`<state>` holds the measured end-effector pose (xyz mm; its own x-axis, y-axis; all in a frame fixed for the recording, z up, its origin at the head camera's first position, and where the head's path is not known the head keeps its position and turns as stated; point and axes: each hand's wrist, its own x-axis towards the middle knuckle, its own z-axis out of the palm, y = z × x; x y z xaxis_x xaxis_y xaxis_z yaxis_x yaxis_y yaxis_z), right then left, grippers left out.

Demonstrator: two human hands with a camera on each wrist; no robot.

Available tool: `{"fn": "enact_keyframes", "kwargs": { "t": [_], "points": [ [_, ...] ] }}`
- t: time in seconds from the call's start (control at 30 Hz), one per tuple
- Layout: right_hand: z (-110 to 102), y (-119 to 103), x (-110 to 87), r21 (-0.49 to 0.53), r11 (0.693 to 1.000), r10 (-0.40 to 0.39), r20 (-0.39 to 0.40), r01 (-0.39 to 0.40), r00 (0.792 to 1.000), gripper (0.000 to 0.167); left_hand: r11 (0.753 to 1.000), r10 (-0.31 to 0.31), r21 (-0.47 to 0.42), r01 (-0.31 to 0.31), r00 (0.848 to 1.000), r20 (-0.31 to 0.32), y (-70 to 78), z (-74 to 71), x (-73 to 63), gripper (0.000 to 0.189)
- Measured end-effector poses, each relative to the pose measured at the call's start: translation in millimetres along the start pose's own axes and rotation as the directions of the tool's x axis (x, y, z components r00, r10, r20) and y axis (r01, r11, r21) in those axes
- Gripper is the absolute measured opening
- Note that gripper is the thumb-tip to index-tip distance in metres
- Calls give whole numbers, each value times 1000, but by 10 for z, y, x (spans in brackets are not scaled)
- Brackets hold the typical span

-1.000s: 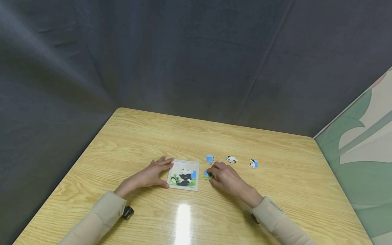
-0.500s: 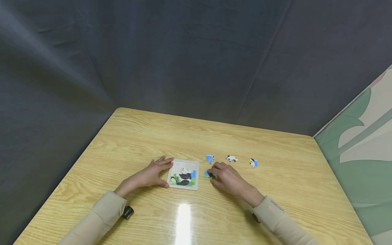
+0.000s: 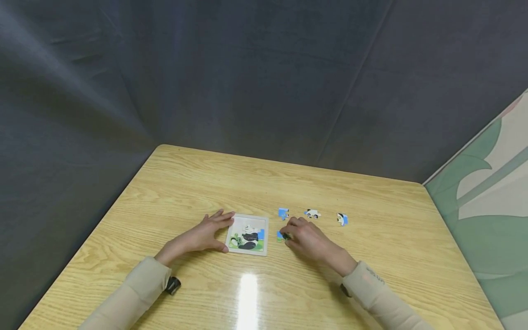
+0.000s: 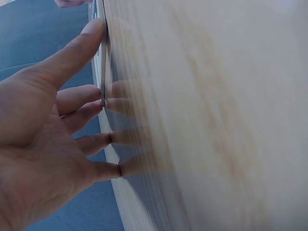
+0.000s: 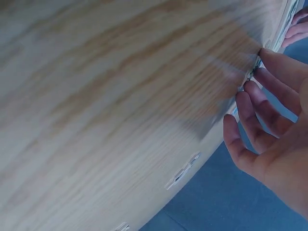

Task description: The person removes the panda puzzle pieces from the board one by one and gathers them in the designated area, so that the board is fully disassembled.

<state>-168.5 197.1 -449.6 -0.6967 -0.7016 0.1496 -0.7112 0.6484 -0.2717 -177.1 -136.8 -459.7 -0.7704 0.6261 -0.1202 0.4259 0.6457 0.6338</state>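
We see the green piece point(image 3: 279, 236), with some blue on it, near the right side of the frame point(image 3: 266, 233), a strip of tabletop point(image 3: 198, 183) between the two. The right hand point(image 3: 307, 240) pinches it by its right edge, thumb and fingers drawn narrow; we cannot tell whether it lies flat or is slightly raised.

In the frame we find a panda picture point(image 3: 249, 241) joined across the lower part, with pale backing above it. The left hand point(image 3: 206, 233) spreads wide at the frame's left side, thumb at the near corner and fingers at the far one.

Beyond the right hand we count three loose pieces in a row: a blue piece point(image 3: 283, 213), a face piece point(image 3: 312, 214) with dark eye patches, and an end piece point(image 3: 342, 219) in black, white and blue, well apart from the frame.

Both arms wear beige sleeves point(image 3: 144, 282), and a black object point(image 3: 173, 285) shows beside the left cuff. Behind the tabletop we see a dark curtain point(image 3: 264, 82), and at right a green-and-white patterned panel point(image 3: 474, 220).
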Motion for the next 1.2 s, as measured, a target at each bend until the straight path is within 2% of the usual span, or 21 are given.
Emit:
{"fn": "enact_keyframes", "kwargs": {
  "t": [0.2,0.73,0.97,1.2],
  "points": [
    [4,10,0,11,1000,12,6,-12,1000,27,1000,-4,1,4,1000,0,2,2,5,85],
    [50,18,-13,16,999,29,-43,-28,999,28,1000,-9,8,9,1000,-4,1,5,8,85],
    [-4,20,44,-11,1000,4,-106,-5,994,27,1000,-14,7,15,1000,-7,22,6,6,85],
    [-51,-99,232,-8,998,-64,-145,64,987,26,1000,-12,7,12,1000,-6,45,4,-1,84]
  ]
}}
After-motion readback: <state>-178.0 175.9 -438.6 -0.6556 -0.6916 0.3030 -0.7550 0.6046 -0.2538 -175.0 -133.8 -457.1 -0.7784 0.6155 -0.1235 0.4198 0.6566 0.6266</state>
